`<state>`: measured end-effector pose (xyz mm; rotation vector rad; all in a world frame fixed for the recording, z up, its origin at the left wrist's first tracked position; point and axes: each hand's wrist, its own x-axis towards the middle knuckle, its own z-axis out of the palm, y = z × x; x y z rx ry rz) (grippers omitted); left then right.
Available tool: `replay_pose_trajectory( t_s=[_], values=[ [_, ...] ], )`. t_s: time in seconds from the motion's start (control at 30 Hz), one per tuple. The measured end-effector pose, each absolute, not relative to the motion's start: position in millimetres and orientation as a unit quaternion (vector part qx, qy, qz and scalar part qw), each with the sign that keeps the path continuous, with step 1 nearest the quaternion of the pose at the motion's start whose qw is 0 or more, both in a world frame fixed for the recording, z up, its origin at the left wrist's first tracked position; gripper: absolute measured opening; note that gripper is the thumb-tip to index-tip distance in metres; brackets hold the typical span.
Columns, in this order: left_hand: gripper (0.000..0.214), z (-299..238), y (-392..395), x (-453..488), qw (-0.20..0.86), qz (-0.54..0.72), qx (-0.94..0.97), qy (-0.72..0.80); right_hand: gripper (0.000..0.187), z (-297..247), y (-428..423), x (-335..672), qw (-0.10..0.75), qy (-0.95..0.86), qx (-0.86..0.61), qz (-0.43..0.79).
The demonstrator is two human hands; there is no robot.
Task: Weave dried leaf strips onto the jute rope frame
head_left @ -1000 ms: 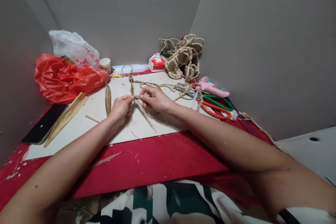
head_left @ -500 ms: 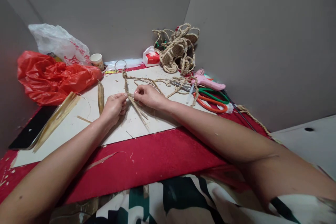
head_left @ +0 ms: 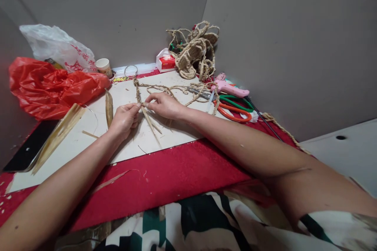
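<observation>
A short braid of dry plant fibre (head_left: 138, 93) lies on the white board (head_left: 176, 133), its loose strands (head_left: 150, 121) fanning out toward me. My left hand (head_left: 126, 117) pinches the braid's lower end between thumb and fingers. From the right, my right hand (head_left: 163, 104) pinches the strands at the same spot, its fingertips close to the left ones. The exact strand in each pinch is too small to tell. Thin twisted cord (head_left: 176, 91) runs behind my right hand. Left of my left hand lies a dried husk strip (head_left: 108, 109).
Red bag (head_left: 55, 86), white plastic bag (head_left: 59, 47), paper cup (head_left: 103, 66) and phone (head_left: 28, 147) with a wide husk strip (head_left: 59, 137) on the left. Tissue pack (head_left: 165, 62) and woven rope bundle (head_left: 194, 53) behind; pink glue gun (head_left: 229, 87) and orange-handled scissors (head_left: 234, 114) right.
The whole view has shifted slightly, so things sit a little further left. My right fingers have straightened toward the left hand; both hands keep pinching the braid's end.
</observation>
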<state>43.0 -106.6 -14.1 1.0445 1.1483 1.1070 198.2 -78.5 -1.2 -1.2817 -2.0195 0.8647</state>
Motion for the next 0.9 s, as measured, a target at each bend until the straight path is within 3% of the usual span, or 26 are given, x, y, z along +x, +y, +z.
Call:
replay_pose_trajectory(
  t_s=[0.17,0.33,0.6,0.8,0.9],
  values=[
    [0.021,-13.4,-107.3,43.3,0.583,0.471,0.444,0.490,0.035,-0.8,-81.4,199.1,0.215,-0.762,-0.480,0.378],
    [0.017,-13.2,-108.4,44.6,0.567,0.476,0.452,0.499,0.037,-5.2,-80.2,200.0,0.200,-0.753,-0.463,0.423],
    [0.016,-15.1,-105.9,41.6,0.421,0.456,0.562,0.546,0.026,-1.3,-75.3,200.8,0.219,-0.835,-0.453,0.223],
    [0.023,-7.7,-103.7,38.8,0.562,0.401,0.495,0.528,0.025,-0.7,-75.5,203.4,0.191,-0.853,-0.453,0.178],
    [0.016,-3.1,-101.3,34.3,0.630,0.357,0.462,0.511,0.027,-0.8,-74.7,203.2,0.185,-0.854,-0.449,0.186]
  ],
)
